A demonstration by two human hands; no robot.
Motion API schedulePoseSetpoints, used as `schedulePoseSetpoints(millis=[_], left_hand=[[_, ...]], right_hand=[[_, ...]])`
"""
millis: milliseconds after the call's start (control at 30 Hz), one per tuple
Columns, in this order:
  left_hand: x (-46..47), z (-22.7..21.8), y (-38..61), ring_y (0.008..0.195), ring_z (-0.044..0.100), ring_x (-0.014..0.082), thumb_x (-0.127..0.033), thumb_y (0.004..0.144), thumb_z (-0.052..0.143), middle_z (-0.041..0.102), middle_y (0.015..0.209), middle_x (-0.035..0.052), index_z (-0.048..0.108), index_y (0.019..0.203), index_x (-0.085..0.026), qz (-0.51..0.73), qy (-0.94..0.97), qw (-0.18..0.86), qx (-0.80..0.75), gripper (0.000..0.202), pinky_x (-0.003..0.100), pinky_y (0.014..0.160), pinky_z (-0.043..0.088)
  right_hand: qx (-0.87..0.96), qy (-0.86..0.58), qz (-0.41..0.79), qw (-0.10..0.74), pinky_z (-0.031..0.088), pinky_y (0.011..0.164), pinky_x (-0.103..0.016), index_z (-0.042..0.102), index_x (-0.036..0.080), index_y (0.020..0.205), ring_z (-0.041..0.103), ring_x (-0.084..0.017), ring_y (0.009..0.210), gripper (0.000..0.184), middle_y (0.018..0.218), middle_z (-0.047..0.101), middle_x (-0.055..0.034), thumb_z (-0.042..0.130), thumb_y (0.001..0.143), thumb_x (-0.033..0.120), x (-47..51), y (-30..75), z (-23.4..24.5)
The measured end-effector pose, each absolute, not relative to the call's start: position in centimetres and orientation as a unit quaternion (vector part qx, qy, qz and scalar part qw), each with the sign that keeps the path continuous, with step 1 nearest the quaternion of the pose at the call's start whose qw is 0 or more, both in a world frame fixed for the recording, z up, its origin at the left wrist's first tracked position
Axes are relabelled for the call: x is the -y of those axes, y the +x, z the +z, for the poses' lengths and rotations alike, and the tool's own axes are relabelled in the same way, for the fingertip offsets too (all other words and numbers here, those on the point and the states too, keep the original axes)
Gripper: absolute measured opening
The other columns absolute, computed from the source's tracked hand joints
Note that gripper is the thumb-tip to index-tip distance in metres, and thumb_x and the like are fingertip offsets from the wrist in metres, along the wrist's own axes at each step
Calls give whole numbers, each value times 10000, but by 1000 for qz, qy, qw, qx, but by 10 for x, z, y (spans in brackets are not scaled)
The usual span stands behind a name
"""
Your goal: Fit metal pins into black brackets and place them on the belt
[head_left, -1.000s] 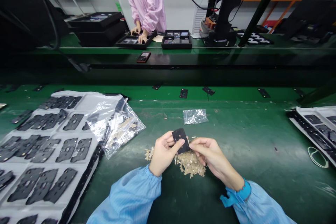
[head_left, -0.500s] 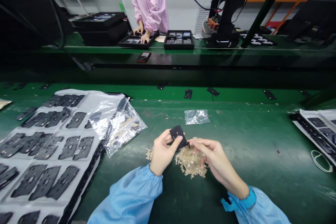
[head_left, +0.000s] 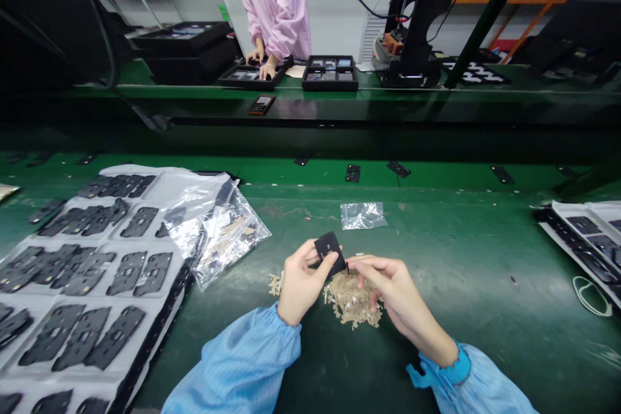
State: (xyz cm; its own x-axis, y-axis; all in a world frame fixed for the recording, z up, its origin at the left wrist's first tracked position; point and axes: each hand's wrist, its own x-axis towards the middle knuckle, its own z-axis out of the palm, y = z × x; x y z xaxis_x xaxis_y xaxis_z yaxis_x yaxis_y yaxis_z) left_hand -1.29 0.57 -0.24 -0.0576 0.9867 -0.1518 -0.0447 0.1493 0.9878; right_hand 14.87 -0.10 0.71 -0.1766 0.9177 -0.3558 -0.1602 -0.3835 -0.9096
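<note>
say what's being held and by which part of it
The left grip holds a black plate by its left side; the right grip is at its lower right corner, its hold unclear.

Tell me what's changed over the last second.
The loose black parts on the bright green strip have shifted right, and the phone-like device beyond has slid left. The black plate in the left hand has tilted slightly. Unchanged: that hold, the right hand at the plate's edge, the beige pile and the small clear bag.
</note>
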Motion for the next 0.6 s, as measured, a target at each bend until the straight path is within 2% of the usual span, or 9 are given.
schedulePoseSetpoints(millis=[233,467,600], left_hand=[[-5,-2,-13,877,678,226,-291,744,660,716,941,117,596,948,-125,485,439,528,-541,271,281,728,560],[-7,-5,-14,872,679,225,-292,749,653,715,949,118,598,958,-126,485,442,530,-538,272,280,719,560],[-7,-5,-13,865,681,223,-294,741,661,716,945,116,602,950,-126,485,439,530,-539,275,277,717,559]], right_hand=[[375,-513,662,397,424,273,-160,747,136,824,497,-104,480,290,703,628,-68,696,714,399,1,149,8],[380,-496,668,404,436,284,-153,749,148,797,490,-90,520,244,938,641,-93,694,724,373,1,147,6],[361,-485,686,404,422,282,-144,747,152,823,468,-83,527,232,968,627,-88,687,734,357,2,148,5]])
